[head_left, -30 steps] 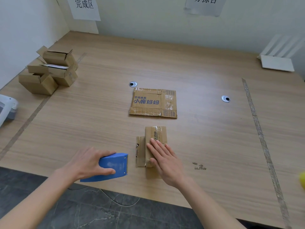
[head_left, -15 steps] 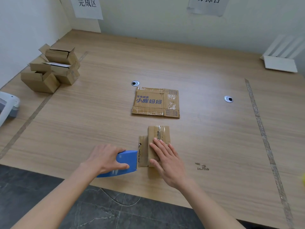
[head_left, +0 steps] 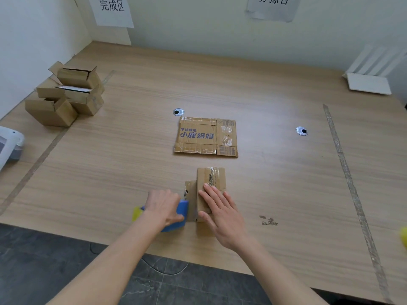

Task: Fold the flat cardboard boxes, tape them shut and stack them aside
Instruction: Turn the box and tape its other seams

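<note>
Cardboard tells the progress: three folded boxes (head_left: 66,95) are piled at the upper left of the frame, though some flaps look open. Low in the centre, the right hand (head_left: 222,214) lies flat, fingers straight, pressing down the small box (head_left: 214,179) while the left hand (head_left: 164,206) grips a blue tape dispenser (head_left: 181,213) brought against its left flap. Taping seems underway. One flat box (head_left: 206,137) waits just above, unfolded.
</note>
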Action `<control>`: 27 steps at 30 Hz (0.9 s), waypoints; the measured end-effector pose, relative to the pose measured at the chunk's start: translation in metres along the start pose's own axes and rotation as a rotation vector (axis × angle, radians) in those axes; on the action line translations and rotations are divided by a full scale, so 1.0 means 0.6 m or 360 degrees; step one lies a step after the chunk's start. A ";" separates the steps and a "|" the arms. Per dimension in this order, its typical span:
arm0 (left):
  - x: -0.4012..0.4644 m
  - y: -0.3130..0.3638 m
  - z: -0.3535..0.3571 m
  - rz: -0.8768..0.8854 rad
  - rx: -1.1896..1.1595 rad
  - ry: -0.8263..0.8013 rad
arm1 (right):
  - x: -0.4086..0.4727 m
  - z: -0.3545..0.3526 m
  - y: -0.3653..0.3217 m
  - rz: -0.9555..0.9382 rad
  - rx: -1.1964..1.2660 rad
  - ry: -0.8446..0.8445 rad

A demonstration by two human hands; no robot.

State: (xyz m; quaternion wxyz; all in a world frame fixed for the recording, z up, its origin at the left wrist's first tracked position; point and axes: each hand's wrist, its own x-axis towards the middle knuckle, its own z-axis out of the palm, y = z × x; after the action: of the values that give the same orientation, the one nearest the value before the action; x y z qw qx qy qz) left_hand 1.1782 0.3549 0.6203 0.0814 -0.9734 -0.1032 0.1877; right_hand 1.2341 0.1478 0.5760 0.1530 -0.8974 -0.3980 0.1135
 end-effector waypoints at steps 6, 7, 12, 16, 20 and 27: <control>-0.016 -0.036 0.042 -0.0029 -0.0216 0.0085 | -0.001 0.001 0.004 -0.0015 0.0032 0.0001; -0.021 -0.047 0.048 -0.0033 -0.0239 0.0116 | -0.001 0.002 0.001 -0.0006 0.0043 0.0014; -0.051 -0.090 0.070 -0.0029 -0.0344 0.0418 | 0.004 0.012 -0.044 0.0198 0.0112 0.0321; -0.070 -0.094 0.079 -0.0093 -0.0363 0.0487 | 0.019 0.024 -0.077 0.0328 -0.0020 0.0491; -0.074 -0.091 0.094 -0.0117 -0.0340 0.0489 | 0.031 0.032 -0.091 0.0429 -0.0152 0.0520; -0.077 -0.093 0.098 -0.0083 -0.0377 0.0464 | 0.034 0.035 -0.103 0.0478 -0.0302 0.0462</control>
State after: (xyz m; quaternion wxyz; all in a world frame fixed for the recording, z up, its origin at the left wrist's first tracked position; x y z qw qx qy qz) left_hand 1.1043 0.4053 0.5933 -0.0150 -0.9900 -0.1369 0.0291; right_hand 1.1983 0.2064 0.5774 0.1048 -0.9639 -0.2426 -0.0332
